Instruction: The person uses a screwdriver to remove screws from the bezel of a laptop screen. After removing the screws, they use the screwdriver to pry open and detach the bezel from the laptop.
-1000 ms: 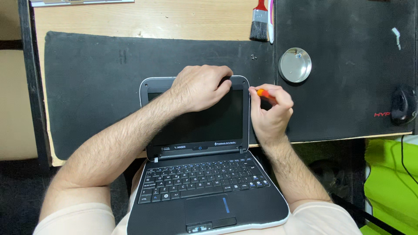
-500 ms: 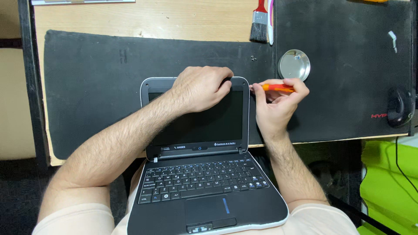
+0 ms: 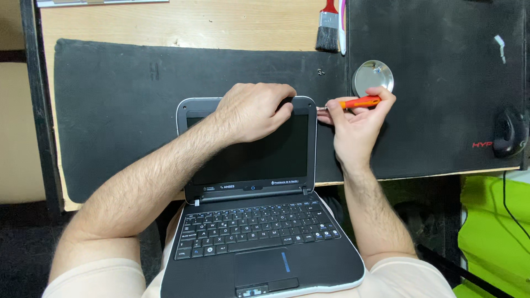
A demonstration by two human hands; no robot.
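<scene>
Wooden counter, black mat: my left hand steadies the laptop lid; right hand pinches the orange screwdriver, tip probably at the bezel corner; I'd keep it square.

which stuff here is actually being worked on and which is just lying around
In use:
- small laptop, open on the lap
- left hand, gripping the screen's top edge
- right hand, holding the orange screwdriver at the screen's top right corner

Lying about:
- paintbrush
- round metal dish
- computer mouse
- black mats
</scene>
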